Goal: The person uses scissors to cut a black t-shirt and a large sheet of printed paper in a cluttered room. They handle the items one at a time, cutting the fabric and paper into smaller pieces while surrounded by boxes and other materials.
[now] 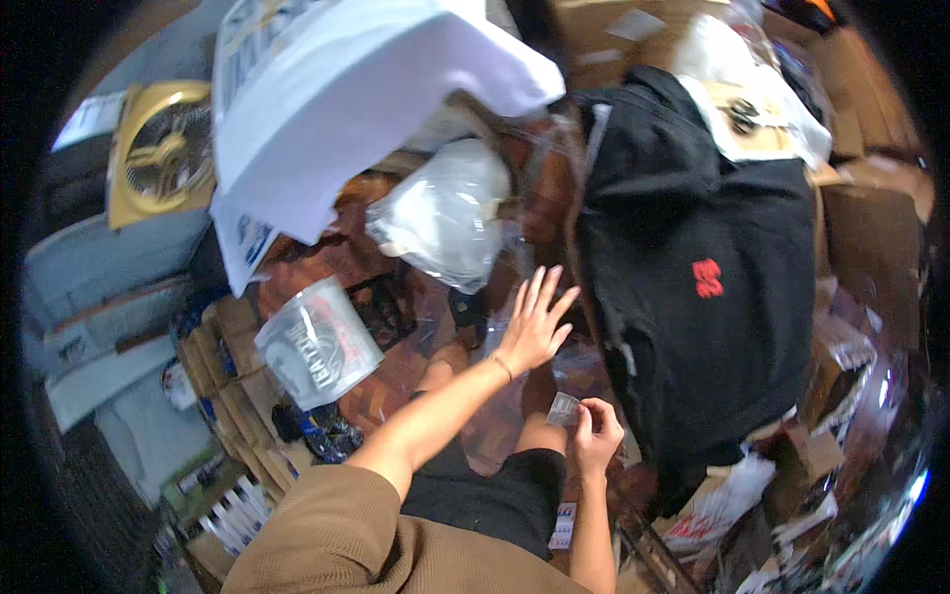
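My left hand (pixel 535 325) is stretched forward with its fingers spread, holding nothing, close to the left edge of a black garment (pixel 737 346). The garment is spread flat on the right and bears a small red mark. Lower down, near my right thigh, my right hand (pixel 598 436) pinches a small pale tag or clear packet (pixel 564 409) between thumb and fingers. Its exact kind is too small to tell. Beyond my left hand lies a clear plastic bag with something whitish inside (pixel 445 218).
White printed cloth (pixel 386 89) drapes at upper left, near a yellow fan (pixel 163 153). A printed plastic pouch (pixel 319 342) is left of my arm. Dark scissors (pixel 742 117) rest on pale material above the garment. Cardboard boxes (pixel 871 233) crowd the right side.
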The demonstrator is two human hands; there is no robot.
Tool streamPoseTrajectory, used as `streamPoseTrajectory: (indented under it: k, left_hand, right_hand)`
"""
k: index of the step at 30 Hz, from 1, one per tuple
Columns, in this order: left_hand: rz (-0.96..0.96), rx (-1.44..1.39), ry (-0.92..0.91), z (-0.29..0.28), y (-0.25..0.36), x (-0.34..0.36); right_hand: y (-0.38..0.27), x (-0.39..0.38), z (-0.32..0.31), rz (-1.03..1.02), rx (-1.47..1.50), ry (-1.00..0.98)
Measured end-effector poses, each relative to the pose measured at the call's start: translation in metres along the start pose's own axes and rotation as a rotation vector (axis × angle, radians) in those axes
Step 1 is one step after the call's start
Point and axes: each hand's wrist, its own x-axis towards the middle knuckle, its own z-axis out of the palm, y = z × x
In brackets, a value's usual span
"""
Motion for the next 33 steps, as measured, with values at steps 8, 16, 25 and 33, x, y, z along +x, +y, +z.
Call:
streamPoseTrajectory:
  k: [8, 16, 25, 33]
  left_hand:
    - [-0.749, -0.384, -0.558, 0.025, -0.153, -0.313]
    - [-0.68, -0.583, -0.263, -0.086, -0.172, -0.386]
    - [-0.582, -0.709, 0.087, -0.262, -0.296, -0.324]
    - [-0.736, -1.479, 0.487, -0.398, -0.276, -0.097]
  right_hand:
    - [-0.021, 0.107, 0.254, 0.207, 0.408, -0.589]
    - [-0.045, 0.136, 0.401, 0.604, 0.374, -0.172]
    - [-0.065, 0.022, 0.178, -0.058, -0.39, 0.041]
    - [-0.185, 0.134, 0.136, -0.186, 0.164, 0.109]
